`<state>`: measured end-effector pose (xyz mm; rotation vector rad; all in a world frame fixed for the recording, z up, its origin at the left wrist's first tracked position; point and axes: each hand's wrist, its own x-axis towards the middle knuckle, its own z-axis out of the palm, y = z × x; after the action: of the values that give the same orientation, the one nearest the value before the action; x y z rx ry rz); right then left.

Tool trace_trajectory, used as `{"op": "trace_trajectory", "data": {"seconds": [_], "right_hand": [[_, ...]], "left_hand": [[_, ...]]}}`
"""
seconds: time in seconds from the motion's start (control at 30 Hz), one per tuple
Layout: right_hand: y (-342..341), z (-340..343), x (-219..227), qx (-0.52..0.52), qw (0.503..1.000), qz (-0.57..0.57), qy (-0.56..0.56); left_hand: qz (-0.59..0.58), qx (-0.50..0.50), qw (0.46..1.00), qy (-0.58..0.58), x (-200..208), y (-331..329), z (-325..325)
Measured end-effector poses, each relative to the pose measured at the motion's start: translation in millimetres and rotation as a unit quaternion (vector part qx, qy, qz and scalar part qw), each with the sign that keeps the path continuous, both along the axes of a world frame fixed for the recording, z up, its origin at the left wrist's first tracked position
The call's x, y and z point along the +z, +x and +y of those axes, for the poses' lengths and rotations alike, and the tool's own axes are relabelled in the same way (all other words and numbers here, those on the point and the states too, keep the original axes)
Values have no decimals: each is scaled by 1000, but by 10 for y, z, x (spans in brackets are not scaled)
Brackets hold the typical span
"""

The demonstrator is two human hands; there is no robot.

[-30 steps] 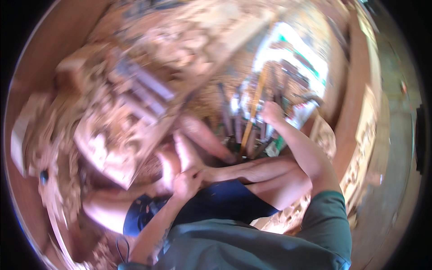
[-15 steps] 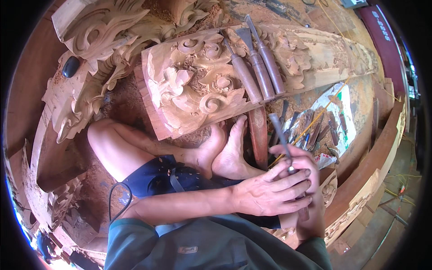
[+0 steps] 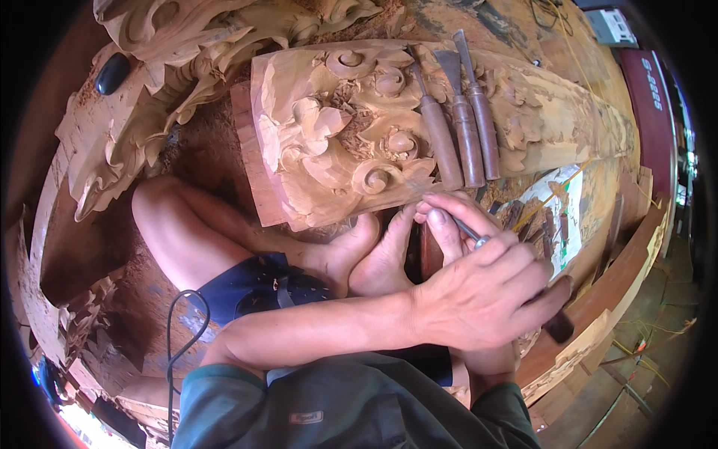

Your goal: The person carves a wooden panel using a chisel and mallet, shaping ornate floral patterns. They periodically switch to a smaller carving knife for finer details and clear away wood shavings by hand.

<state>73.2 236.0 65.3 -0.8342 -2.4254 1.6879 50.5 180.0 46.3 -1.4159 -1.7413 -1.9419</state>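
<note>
Chisel (image 3: 559,325) is slanting between both hands, to the right of the bare feet (image 3: 385,262); its cutting edge is hiding near the fingertips (cannot tell whether it is touching wood). Left hand (image 3: 479,299) is grasping the handle; right hand (image 3: 467,212) is pinching the metal shank farther forward, so the grip is double. Just beyond, the carved panel (image 3: 396,120) is showing petals and scrolls in deep relief at its left end; the far right end is looking flatter and rougher, so I am judging it part-finished. Three chisels (image 3: 467,135) are lying across it. Outward: a shirt patch (image 3: 307,417) is bearing small blurred lettering; a dark red casing (image 3: 639,112) is carrying one pale row of characters.
</note>
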Motion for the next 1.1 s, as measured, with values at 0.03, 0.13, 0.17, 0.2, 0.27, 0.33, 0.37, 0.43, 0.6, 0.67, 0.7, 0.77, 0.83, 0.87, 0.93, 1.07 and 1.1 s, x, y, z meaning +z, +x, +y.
{"op": "trace_trajectory", "data": {"seconds": [0.03,0.13,0.17,0.2,0.27,0.33,0.37,0.43,0.6,0.67,0.7,0.77,0.83,0.87,0.93,1.07,1.1], "right_hand": [[-86,20,21,14,1000,-7,-1],[-276,141,-14,57,998,-38,-7],[-301,178,-33,66,997,-49,-10],[-346,225,-33,79,995,-66,-16],[-453,313,-54,101,990,-93,-29],[-558,387,-110,123,984,-119,-43],[-608,405,-129,132,982,-131,-46],[-690,428,-171,143,976,-153,-52],[-789,471,-221,148,972,-176,-54],[-822,474,-264,144,973,-180,-22],[-799,492,-301,140,973,-184,16],[-662,553,-389,129,962,-196,139],[-549,522,-353,102,958,-194,183],[-502,488,-310,80,965,-187,163],[-502,381,-230,29,983,-171,67],[-458,393,-381,18,987,-159,-27],[-435,375,-411,0,988,-149,-50]], "left_hand": [[5,9,1000,-15,-27,-48,16],[-41,85,995,18,-63,-238,180],[-44,106,993,8,-40,-303,215],[-59,128,990,4,-35,-321,272],[-88,170,981,-6,-12,-352,385],[-116,181,976,-23,-26,-417,412],[-130,185,974,-23,-24,-487,405],[-152,195,969,-26,-37,-555,417],[-171,188,966,-53,-120,-695,524],[-179,163,969,-56,-139,-758,562],[-186,150,970,-41,-144,-783,580],[-188,118,975,-16,-115,-780,579],[-179,85,980,6,-10,-716,519],[-172,103,980,11,3,-670,520],[-158,139,977,19,2,-596,529],[-159,107,980,-47,-107,-577,484],[-155,106,980,-64,-129,-576,480]]}}
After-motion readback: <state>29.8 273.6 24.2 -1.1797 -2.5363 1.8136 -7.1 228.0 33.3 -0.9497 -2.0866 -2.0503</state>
